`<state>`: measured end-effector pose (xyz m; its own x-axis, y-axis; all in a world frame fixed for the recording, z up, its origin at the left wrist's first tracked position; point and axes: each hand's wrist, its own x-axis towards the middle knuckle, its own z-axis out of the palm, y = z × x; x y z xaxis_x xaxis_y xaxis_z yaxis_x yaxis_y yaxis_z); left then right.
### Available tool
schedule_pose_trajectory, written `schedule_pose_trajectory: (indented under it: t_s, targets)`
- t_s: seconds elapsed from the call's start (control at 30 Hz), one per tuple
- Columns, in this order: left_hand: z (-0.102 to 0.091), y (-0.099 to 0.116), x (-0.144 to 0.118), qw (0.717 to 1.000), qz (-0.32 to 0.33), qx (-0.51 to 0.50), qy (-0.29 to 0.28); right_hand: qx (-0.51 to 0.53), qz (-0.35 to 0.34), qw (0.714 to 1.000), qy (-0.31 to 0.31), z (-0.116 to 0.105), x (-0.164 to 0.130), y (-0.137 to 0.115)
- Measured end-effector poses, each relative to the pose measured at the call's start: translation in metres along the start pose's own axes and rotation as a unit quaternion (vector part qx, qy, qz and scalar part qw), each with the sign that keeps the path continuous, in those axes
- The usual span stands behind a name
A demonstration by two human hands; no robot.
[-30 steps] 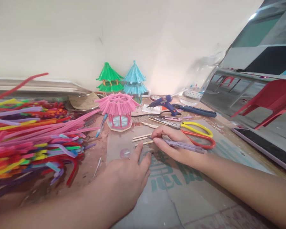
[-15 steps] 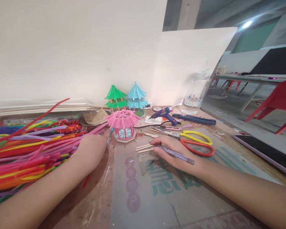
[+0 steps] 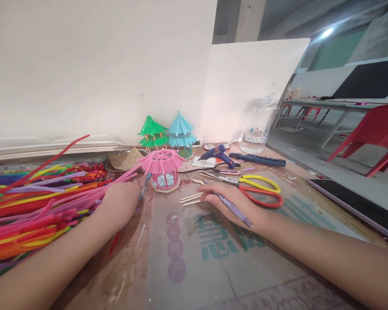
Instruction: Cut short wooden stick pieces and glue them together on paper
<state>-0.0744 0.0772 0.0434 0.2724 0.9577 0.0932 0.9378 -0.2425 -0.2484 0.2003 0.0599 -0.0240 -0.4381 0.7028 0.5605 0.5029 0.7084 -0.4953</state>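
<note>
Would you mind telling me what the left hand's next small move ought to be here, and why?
Probably closing the fingers on one pink pipe cleaner and drawing it out. The left hand rests at the tips of the pink strands by the pink pavilion, while the right hand is already occupied with a purple pen.

Bright craft colours on a brown worktop

Pipe cleaners [image 3: 35, 206] run red, pink, yellow, orange, purple and green; three small pavilions stand in pink [image 3: 162, 168], green [image 3: 152, 132] and light blue [image 3: 180, 131]; the scissors [image 3: 258, 189] have one yellow and one red handle; the glue gun [image 3: 220, 156] is dark blue; the pen [image 3: 234, 209] is pale purple; the chair [image 3: 371, 137] is red
</note>
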Motion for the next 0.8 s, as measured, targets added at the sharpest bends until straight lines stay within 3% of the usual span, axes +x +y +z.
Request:
schedule_pose_trajectory:
  t_s: [0.1,0.17,0.23,0.33,0.43,0.5,0.63,0.8]
  targets:
    - [-0.014,0.015,-0.018,0.999,0.013,0.037,0.01,0.009,0.02,1.0,-0.002,-0.003,0.001,-0.003]
    - [-0.021,0.029,-0.032,0.998,0.059,0.027,0.026,0.036,0.041,0.998,-0.006,-0.006,0.001,-0.007]
    - [-0.022,0.044,-0.043,0.983,0.144,-0.033,0.113,0.08,0.046,0.996,-0.012,-0.007,-0.001,-0.014]
    - [-0.011,0.062,-0.05,0.93,0.295,-0.096,0.196,0.168,0.036,0.985,-0.037,-0.001,-0.005,-0.027]
    - [0.007,0.067,-0.045,0.903,0.342,-0.125,0.228,0.25,0.081,0.963,-0.055,0.01,-0.009,-0.036]
    - [0.017,0.067,-0.039,0.909,0.32,-0.134,0.231,0.26,0.113,0.958,-0.042,0.013,-0.008,-0.034]
    - [0.026,0.067,-0.028,0.949,0.223,-0.095,0.2,0.181,0.133,0.973,0.054,0.006,0.0,-0.013]
    - [0.03,0.07,-0.021,0.962,0.228,-0.069,0.13,0.143,0.154,0.976,0.064,0.0,0.004,0.007]
